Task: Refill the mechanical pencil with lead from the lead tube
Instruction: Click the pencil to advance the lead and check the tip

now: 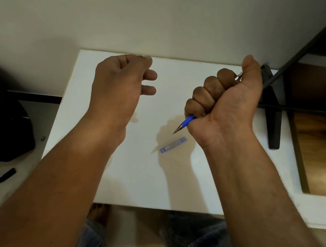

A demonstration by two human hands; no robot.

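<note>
The tube [173, 145] is lying flat on the table [133, 172], just below the pencil's tip; it looks light, slick and brittle, best pinched at its sides. The right hand [223, 103] is fisting the pencil [185, 123], hiding most of the barrel, while the left hand [120, 78] is hovering half-curled, seemingly empty.

A single head-worn view looks steeply down, close over both forearms, onto a white table [133, 172] against a wall.

Blue mechanical pencil [188, 122] tip-down, small blue lead tube [173, 144] flat just beneath
</note>
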